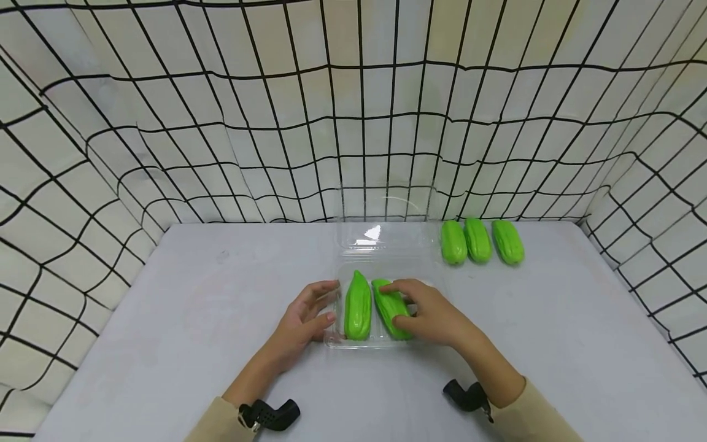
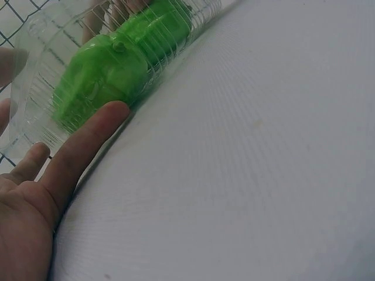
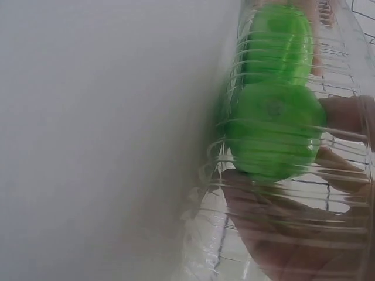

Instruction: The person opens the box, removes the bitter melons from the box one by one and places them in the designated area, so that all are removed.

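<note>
- White worktop point(image 1: 221, 288), carrying all items.
- Clear plastic container point(image 1: 375, 345): lid point(image 1: 353, 236) open at the back; two green vegetables point(image 1: 358, 310) inside.
- Left hand point(image 1: 302, 314): fingers spread beside container's left wall.
- Right hand point(image 1: 431, 313): fingers pinching the right-hand vegetable point(image 1: 388, 310); right wrist view shows this through the container wall.
- Three loose vegetables point(image 1: 478, 240), far right: head view only.

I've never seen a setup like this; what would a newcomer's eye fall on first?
Probably the two bright green, ridged gourds in the open clear plastic container mid-table, with the right hand gripping the right-hand gourd and the left hand at the container's left side. Three more gourds lie side by side toward the table's back right. Black netting surrounds the back and sides.
</note>
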Motion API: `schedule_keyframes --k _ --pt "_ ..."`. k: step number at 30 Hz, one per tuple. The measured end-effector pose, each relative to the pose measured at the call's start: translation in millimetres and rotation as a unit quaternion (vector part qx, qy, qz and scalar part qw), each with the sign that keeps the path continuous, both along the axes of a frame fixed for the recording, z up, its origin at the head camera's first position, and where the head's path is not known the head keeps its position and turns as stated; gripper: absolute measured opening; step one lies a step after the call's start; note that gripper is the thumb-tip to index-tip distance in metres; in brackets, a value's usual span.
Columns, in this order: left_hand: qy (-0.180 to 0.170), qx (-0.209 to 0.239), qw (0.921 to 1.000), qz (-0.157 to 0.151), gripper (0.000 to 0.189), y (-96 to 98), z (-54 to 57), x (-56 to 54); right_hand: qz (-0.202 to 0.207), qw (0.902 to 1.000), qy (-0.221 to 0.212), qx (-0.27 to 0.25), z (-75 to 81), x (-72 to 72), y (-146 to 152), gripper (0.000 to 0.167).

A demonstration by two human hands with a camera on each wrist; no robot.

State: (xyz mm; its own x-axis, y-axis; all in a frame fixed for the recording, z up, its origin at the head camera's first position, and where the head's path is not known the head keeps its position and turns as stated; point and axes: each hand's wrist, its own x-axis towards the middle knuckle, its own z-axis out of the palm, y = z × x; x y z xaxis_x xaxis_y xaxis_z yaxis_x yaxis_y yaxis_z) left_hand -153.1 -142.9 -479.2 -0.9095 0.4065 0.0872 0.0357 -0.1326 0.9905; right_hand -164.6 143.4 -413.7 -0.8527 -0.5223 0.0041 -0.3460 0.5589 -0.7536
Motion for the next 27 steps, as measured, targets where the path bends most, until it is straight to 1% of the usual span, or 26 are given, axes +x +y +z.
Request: schedule_keyframes --k 7,11,18,22,27 --pt "0.002 0.008 1.0000 -0.004 0.056 2.1 0.1 -0.1 -0.011 0.9999 -0.004 -0.002 -0.2 1.3 2 0.052" --pt "0.004 0.001 1.0000 -0.004 0.056 2.7 0.5 0.4 -0.014 0.9999 -0.004 -0.008 1.4 2.1 4 0.052" --pt "0.005 -0.006 1.0000 0.001 0.056 2.6 1.4 -0.5 -0.012 0.9995 0.006 -0.030 7.6 0.0 10 0.052" --pt "0.004 -0.011 0.9999 0.004 0.056 2.5 3.1 -0.5 -0.015 0.9992 0.003 -0.037 11.3 -1.0 12 0.054" --pt "0.003 -0.014 0.9999 0.005 0.057 2.7 3.7 0.3 -0.027 0.9988 -0.003 -0.040 17.2 0.6 14 0.055"
